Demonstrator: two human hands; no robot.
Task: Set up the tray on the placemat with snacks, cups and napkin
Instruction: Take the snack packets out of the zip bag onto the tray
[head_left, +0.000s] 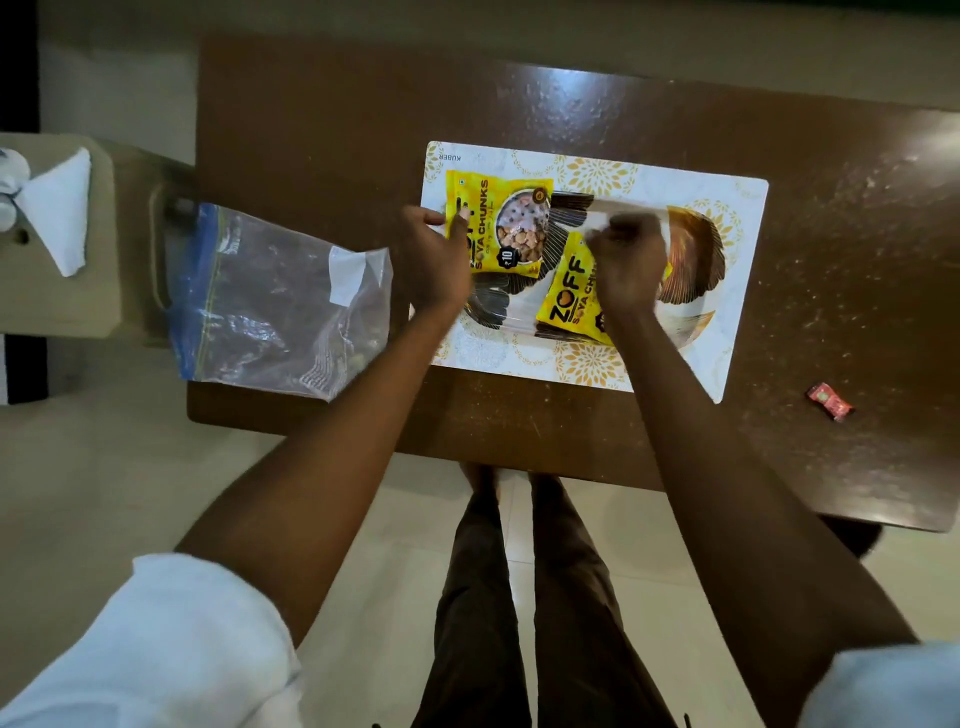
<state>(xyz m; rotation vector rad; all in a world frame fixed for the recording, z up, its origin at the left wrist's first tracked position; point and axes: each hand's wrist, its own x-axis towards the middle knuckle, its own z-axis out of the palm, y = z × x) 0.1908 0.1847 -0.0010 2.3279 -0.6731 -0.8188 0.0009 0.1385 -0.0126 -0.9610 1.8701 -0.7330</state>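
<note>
Placemat: the white, gold-flowered placemat (597, 174) lies at the centre right of the frame on the brown tabletop (311, 130), giving the tray a base.
Tray: the tray (693, 260), with its dark feather pattern, sits on the placemat, inside the mat's edges.
Upper packet: the yellow upper packet (511, 223) lies flat on the tray's left end, overhanging its rim.
Left hand: the left hand (434, 254) pinches that packet's left edge between its fingers (460, 221) and thumb, likely to straighten it.
Lower packet: the lower packet (569, 296) lies tilted on the tray, just below and to the right of the first.
Right hand: the right hand (626, 260) is over this packet's top with its fingers curled. It is blurred, so I cannot tell whether it grips anything.
Napkin: the white folded napkin (57, 208) waits on a beige side stand (62, 301) at the upper left, well apart from the tray.
Cups: none are on the tray. The pale shapes at the far left edge are too cut off to name.
Zip bag: the clear zip bag (275, 296) with a blue strip lies slack to the left of the mat and was probably the snacks' carrier.
Sweet: a red wrapped sweet (829, 401) lies on the tabletop to the right of the mat.
Writing: both packets read "ZOFF SOYA CHUNKS", and the upper one has a "10" price badge. "KUBER" is printed upside down on the mat's upper-left corner.
Progress: snacks are being arranged; napkin and cups not yet added.
</note>
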